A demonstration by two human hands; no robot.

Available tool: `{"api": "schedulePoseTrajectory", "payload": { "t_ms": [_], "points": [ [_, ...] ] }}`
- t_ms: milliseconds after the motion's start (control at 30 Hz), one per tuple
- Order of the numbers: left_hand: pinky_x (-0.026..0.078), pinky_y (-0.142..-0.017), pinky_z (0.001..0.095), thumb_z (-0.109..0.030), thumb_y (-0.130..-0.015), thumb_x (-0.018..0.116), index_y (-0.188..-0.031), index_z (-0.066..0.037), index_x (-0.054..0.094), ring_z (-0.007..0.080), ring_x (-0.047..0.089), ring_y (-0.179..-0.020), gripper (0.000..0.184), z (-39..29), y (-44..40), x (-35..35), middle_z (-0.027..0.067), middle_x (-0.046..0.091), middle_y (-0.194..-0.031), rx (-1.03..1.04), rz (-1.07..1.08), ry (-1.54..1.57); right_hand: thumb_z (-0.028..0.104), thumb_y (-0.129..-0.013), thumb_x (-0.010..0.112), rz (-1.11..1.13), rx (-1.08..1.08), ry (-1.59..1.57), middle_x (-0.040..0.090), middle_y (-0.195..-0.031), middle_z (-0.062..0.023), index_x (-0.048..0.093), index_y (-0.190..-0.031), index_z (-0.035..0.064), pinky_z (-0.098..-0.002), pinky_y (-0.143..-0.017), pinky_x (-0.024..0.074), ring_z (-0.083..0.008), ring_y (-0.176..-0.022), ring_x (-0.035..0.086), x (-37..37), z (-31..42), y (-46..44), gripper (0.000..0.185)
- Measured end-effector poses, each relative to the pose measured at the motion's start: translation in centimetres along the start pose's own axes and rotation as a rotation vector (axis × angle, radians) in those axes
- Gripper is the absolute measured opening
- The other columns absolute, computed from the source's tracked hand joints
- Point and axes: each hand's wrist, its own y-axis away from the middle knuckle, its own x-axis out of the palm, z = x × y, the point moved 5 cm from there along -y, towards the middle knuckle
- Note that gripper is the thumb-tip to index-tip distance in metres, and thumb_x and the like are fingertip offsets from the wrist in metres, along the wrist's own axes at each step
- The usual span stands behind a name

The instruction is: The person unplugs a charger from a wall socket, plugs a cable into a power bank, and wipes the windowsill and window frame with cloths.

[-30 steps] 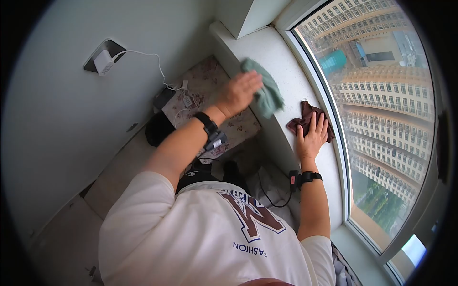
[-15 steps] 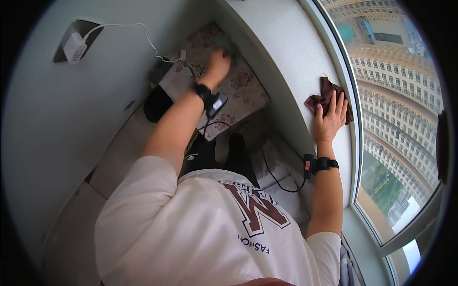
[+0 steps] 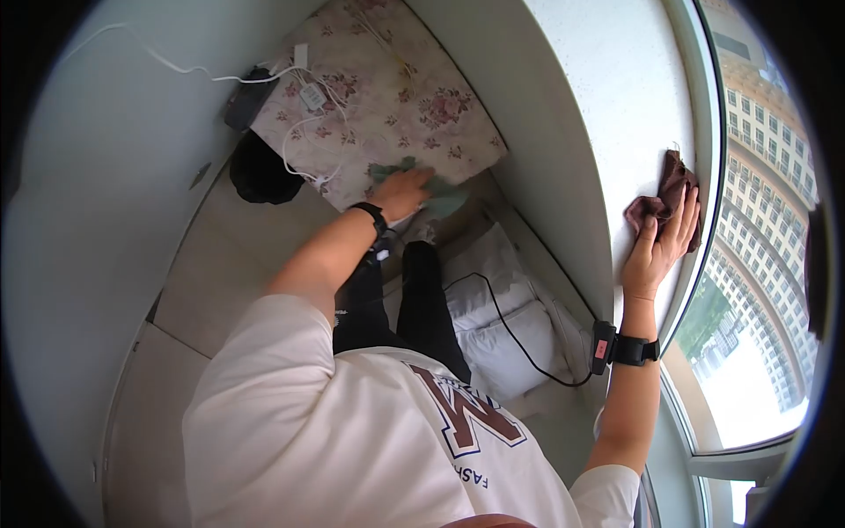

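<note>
My left hand is closed on a green cloth at the near edge of a flower-patterned board or tabletop. Parts of the cloth stick out on both sides of the fingers, and motion slightly blurs that hand. On the white windowsill, my right hand lies palm down with fingers stretched over a crumpled dark brown cloth. Both wrists wear black straps; a small black box with a red label is attached at the right one.
White cables with a tagged adapter lie on the floral surface's left part. A dark box and a black round bin stand beside it. White cushions are below the sill, crossed by a black cable. The window is at right.
My left hand has drawn the green cloth from the far end of the floral surface to its near edge. My right hand stays on the brown cloth. The head view has shifted.
</note>
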Motion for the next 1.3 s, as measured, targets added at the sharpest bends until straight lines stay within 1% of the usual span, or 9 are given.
{"api": "schedulePoseTrajectory", "payload": {
  "t_ms": [367, 500, 600, 800, 900, 1067, 1167, 1233, 1300],
  "points": [
    [0.051, -0.087, 0.0461, -0.006, -0.082, 0.057, -0.106, -0.002, 0.067, 0.0406, 0.062, -0.099, 0.026, 17.7, -2.3, -19.8, 0.0213, 0.064, -0.111, -0.755, -0.881, 0.052, 0.028, -0.095, 0.049, -0.003, 0.004, -0.005, 0.036, -0.156, -0.0159, 0.043, -0.148, 0.0048, -0.0489, -0.119, 0.0168, -0.0382, -0.146, 0.027, 0.1, 0.0, -0.1, 0.058],
    [0.049, -0.085, 0.0494, -0.015, -0.084, 0.064, -0.107, 0.002, 0.063, 0.0407, 0.062, -0.089, 0.028, 18.2, -8.4, -14.1, 0.0202, 0.067, -0.092, -0.683, -0.655, -0.468, 0.026, -0.093, 0.049, 0.009, 0.029, 0.007, 0.036, -0.156, -0.0157, 0.043, -0.148, 0.0046, -0.0488, -0.119, 0.0165, -0.0376, -0.146, 0.028, 0.1, 0.1, -0.2, 0.059],
    [0.047, -0.088, 0.0517, -0.020, -0.090, 0.059, -0.117, 0.002, 0.058, 0.0447, 0.056, -0.106, 0.035, 12.0, -10.0, -10.5, 0.0259, 0.061, -0.109, -0.763, -1.101, 0.505, 0.025, -0.092, 0.049, 0.017, 0.022, -0.035, 0.036, -0.156, -0.0157, 0.044, -0.147, 0.0044, -0.0484, -0.120, 0.0162, -0.0369, -0.146, 0.027, 0.1, 0.1, -0.1, 0.059],
    [0.050, -0.093, 0.0462, -0.017, -0.092, 0.057, -0.124, -0.006, 0.058, 0.0361, 0.056, -0.116, 0.034, 0.7, -8.2, 2.5, 0.0207, 0.058, -0.126, -0.101, -0.091, 0.217, 0.025, -0.094, 0.046, 0.011, 0.028, -0.039, 0.036, -0.156, -0.0164, 0.044, -0.147, 0.0036, -0.0476, -0.120, 0.0157, -0.0361, -0.146, 0.027, 0.1, 0.1, -0.3, 0.057],
    [0.054, -0.091, 0.0397, -0.013, -0.090, 0.056, -0.122, -0.013, 0.064, 0.0275, 0.058, -0.118, 0.032, 2.8, -9.0, -2.5, 0.0119, 0.056, -0.133, 0.326, -0.211, -0.176, 0.026, -0.094, 0.045, 0.013, 0.025, -0.036, 0.036, -0.156, -0.0169, 0.043, -0.147, 0.0032, -0.0475, -0.120, 0.0160, -0.0360, -0.146, 0.027, 0.1, 0.3, -0.3, 0.057],
    [0.033, -0.116, 0.0408, -0.010, -0.092, 0.053, -0.146, 0.002, 0.039, 0.0455, 0.038, -0.136, 0.056, 10.8, -11.9, -19.1, 0.0238, 0.042, -0.149, -0.836, -0.443, 0.710, 0.027, -0.095, 0.044, 0.024, 0.036, -0.018, 0.036, -0.156, -0.0171, 0.043, -0.147, 0.0020, -0.0477, -0.120, 0.0161, -0.0363, -0.146, 0.028, 0.2, 0.0, -0.1, 0.057],
    [0.050, -0.088, 0.0469, -0.021, -0.093, 0.060, -0.129, -0.004, 0.056, 0.0375, 0.059, -0.104, 0.040, 13.3, -15.4, -11.2, 0.0187, 0.059, -0.124, -0.491, -0.696, -0.175, 0.027, -0.095, 0.044, 0.015, 0.021, -0.025, 0.036, -0.156, -0.0167, 0.042, -0.147, 0.0028, -0.0478, -0.120, 0.0157, -0.0359, -0.146, 0.027, 0.2, -0.1, -0.1, 0.057],
    [0.047, -0.097, 0.0462, -0.020, -0.095, 0.056, -0.132, -0.003, 0.053, 0.0411, 0.055, -0.111, 0.041, 8.2, -14.6, -5.3, 0.0205, 0.058, -0.126, -0.200, -0.834, 0.264, 0.026, -0.095, 0.044, 0.025, 0.053, -0.027, 0.035, -0.157, -0.0161, 0.043, -0.147, 0.0034, -0.0475, -0.120, 0.0154, -0.0353, -0.147, 0.026, 0.1, 0.1, -0.1, 0.057],
    [0.042, -0.106, 0.0435, -0.023, -0.096, 0.054, -0.128, -0.005, 0.057, 0.0397, 0.049, -0.121, 0.037, 2.4, -12.8, 0.6, 0.0183, 0.054, -0.134, -0.298, -0.134, 0.404, 0.026, -0.095, 0.044, 0.025, 0.049, -0.029, 0.035, -0.157, -0.0159, 0.043, -0.147, 0.0035, -0.0474, -0.120, 0.0153, -0.0351, -0.147, 0.026, 0.2, 0.1, -0.1, 0.057]
  ]
}}
